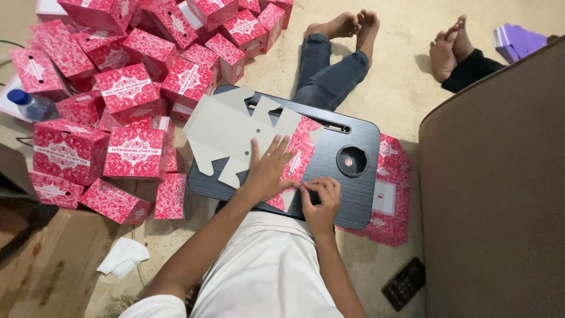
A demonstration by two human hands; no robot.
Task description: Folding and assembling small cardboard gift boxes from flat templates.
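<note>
Folded boxes (pixel 126 150) are piled at left. A flat box blank (pixel 235 138) lies on the black lap tray (pixel 359 194). It is pinned by the left hand (pixel 268 171), fingers spread flat. Its near flap is pinched by the right hand (pixel 321 200), fingertips closed. A crooked crease or torn flap is likely if the blank slips.

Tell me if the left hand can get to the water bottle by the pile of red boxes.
Probably yes, with a stretch. The left hand lies flat on the cardboard sheet; the water bottle lies far left, with folded red boxes piled between, so the arm would reach over them.
</note>
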